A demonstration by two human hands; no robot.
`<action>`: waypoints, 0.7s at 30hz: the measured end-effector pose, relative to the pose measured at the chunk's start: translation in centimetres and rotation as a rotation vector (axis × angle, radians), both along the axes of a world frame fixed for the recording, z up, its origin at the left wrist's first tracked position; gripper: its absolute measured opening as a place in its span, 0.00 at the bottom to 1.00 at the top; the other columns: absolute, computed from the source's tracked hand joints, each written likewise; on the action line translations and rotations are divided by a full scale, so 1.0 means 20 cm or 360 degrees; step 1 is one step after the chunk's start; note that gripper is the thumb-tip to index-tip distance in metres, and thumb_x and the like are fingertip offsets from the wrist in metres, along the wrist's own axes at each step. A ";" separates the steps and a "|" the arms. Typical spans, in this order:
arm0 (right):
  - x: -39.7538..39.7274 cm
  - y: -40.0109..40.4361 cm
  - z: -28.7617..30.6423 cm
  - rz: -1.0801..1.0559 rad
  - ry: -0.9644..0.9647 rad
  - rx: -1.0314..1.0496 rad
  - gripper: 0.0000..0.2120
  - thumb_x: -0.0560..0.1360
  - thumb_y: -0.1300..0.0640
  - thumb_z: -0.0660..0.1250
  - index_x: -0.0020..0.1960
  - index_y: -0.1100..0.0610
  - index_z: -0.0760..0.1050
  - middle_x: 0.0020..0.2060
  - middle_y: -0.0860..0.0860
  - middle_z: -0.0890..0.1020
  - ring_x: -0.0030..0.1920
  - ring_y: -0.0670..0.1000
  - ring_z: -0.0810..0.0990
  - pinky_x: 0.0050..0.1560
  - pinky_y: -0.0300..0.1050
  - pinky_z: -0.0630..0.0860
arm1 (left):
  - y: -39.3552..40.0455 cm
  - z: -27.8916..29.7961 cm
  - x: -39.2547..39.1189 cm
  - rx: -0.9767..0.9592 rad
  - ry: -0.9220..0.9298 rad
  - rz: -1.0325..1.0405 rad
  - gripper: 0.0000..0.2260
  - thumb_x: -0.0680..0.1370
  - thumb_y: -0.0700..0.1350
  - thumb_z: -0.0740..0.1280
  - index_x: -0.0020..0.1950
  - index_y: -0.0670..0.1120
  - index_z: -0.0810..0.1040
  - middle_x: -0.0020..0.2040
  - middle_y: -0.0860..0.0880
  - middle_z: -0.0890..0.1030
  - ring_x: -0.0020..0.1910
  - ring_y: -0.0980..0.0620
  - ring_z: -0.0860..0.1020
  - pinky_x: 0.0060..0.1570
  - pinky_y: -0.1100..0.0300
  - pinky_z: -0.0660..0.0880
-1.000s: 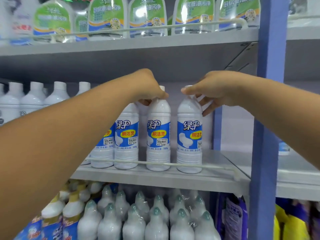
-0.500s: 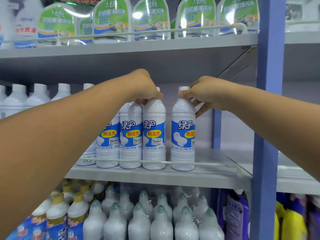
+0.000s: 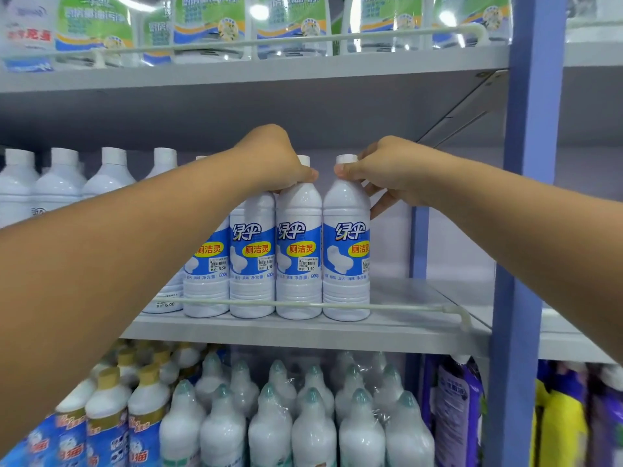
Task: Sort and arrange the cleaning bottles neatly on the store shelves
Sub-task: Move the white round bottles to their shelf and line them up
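Observation:
Several white cleaning bottles with blue labels stand upright in a row behind the rail of the middle shelf (image 3: 303, 328). My left hand (image 3: 276, 160) grips the neck of the second bottle from the right (image 3: 298, 251). My right hand (image 3: 387, 170) pinches the cap and neck of the rightmost bottle (image 3: 345, 251). These two bottles stand side by side, touching or nearly so. Two more labelled bottles (image 3: 251, 254) stand to their left, partly behind my left forearm.
Plain white bottles (image 3: 60, 183) fill the left of the same shelf. Green-labelled refill pouches (image 3: 215, 25) line the shelf above. Shrink-wrapped white bottles (image 3: 313, 412) sit below. A blue upright post (image 3: 526, 197) bounds the shelf on the right, with bare shelf beside the rightmost bottle.
My right hand has slid the rightmost bottle left until the gap to its neighbour closed. My left hand has kept its grip on the neighbouring bottle.

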State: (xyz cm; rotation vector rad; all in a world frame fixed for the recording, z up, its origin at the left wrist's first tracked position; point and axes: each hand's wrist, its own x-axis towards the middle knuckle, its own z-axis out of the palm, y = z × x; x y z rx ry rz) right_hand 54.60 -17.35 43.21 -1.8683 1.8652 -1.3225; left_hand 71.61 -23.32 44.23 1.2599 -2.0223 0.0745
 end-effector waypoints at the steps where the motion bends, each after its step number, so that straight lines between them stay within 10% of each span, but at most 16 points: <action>1: 0.00 0.00 0.00 -0.0005 0.0005 -0.0013 0.15 0.79 0.49 0.70 0.58 0.58 0.73 0.49 0.54 0.82 0.47 0.55 0.85 0.35 0.52 0.85 | 0.00 0.00 0.00 -0.0001 -0.0005 0.0005 0.22 0.74 0.60 0.74 0.49 0.41 0.82 0.45 0.42 0.84 0.43 0.43 0.81 0.41 0.54 0.75; 14: -0.02 0.00 -0.02 0.0020 0.0093 -0.0043 0.14 0.79 0.47 0.70 0.58 0.55 0.73 0.48 0.51 0.83 0.45 0.51 0.85 0.33 0.46 0.84 | 0.01 -0.03 0.00 0.0032 0.0107 0.0016 0.23 0.72 0.61 0.76 0.52 0.42 0.82 0.47 0.43 0.84 0.46 0.43 0.82 0.48 0.49 0.79; 21: -0.02 -0.02 -0.14 0.0053 -0.0258 -0.0248 0.14 0.79 0.46 0.70 0.57 0.55 0.76 0.46 0.48 0.82 0.44 0.47 0.83 0.34 0.41 0.82 | 0.11 -0.12 0.00 -0.0004 0.0457 -0.0066 0.34 0.76 0.60 0.72 0.75 0.43 0.68 0.67 0.47 0.76 0.62 0.45 0.76 0.53 0.54 0.71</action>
